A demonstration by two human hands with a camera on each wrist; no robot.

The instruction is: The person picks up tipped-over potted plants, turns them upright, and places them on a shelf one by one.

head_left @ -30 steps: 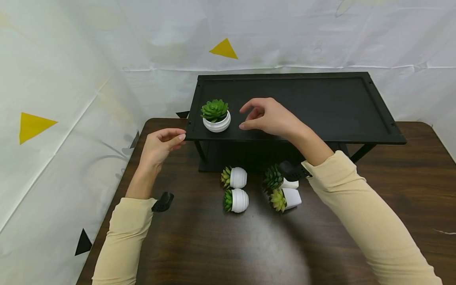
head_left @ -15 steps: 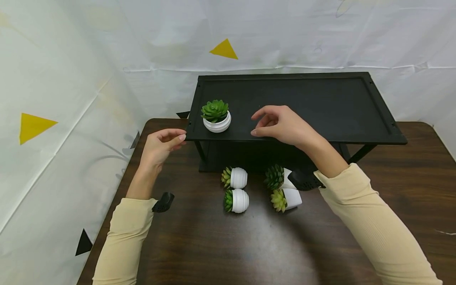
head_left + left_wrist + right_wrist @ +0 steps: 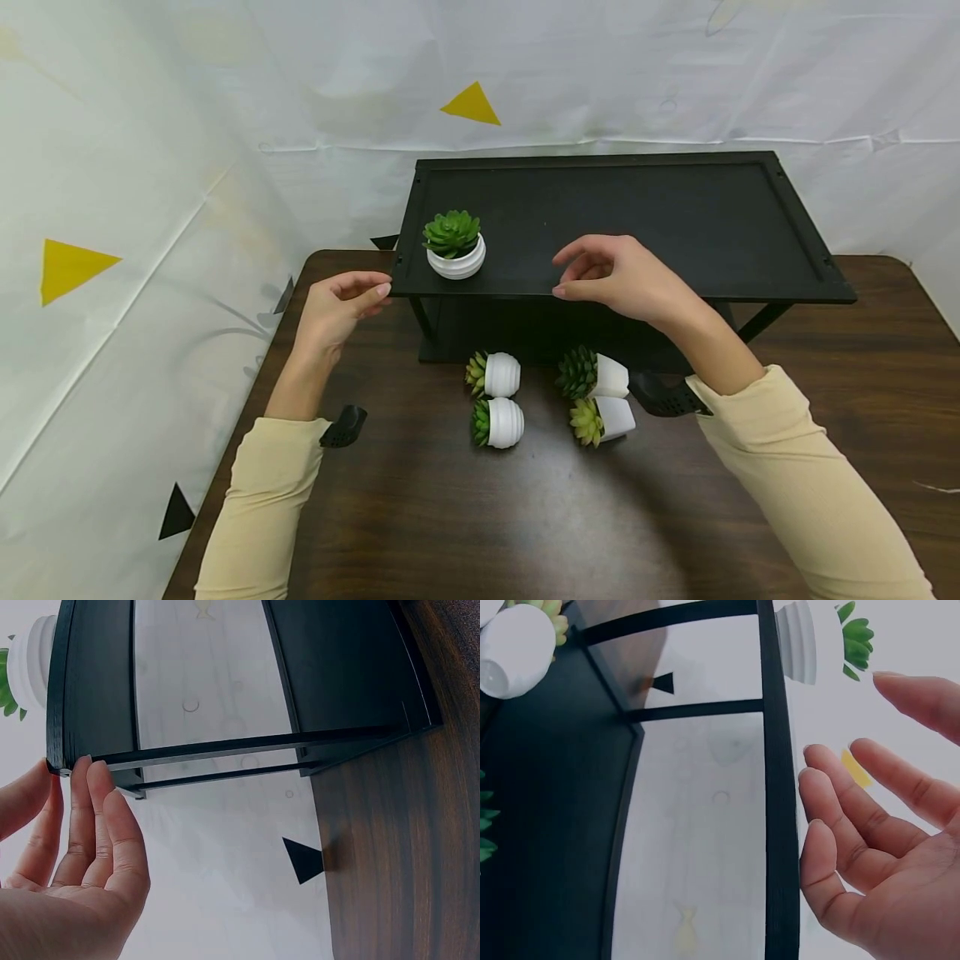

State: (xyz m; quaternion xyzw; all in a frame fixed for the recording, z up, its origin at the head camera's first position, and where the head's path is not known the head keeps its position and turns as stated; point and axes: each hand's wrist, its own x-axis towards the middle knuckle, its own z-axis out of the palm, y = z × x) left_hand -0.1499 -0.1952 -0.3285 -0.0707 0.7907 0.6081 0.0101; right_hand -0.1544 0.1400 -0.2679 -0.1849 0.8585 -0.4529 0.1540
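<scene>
My left hand (image 3: pixel 335 310) pinches the front left corner of a black two-tier shelf (image 3: pixel 660 225); in the left wrist view the thumb and fingers lie on either side of its top board. On that board, near the same corner, stands a potted succulent (image 3: pixel 453 243) in a white ribbed pot. Over the shelf's front edge my right hand (image 3: pixel 626 275) hovers with loosely bent fingers and nothing between them. Below it on the table lie two tipped succulents in white tapered pots, a dark green one (image 3: pixel 592 372) and a light green one (image 3: pixel 602 418).
Further left, two more succulents lie on their sides in round white pots, one yellowish (image 3: pixel 501 374) and one green (image 3: pixel 505 422). The shelf stands on a dark wooden table (image 3: pixel 450 525). White sheeting (image 3: pixel 600 75) hangs behind and at the left.
My right hand has drawn back to the right and toward me, away from the standing succulent. The left hand stays at the shelf corner, and the plants have not moved.
</scene>
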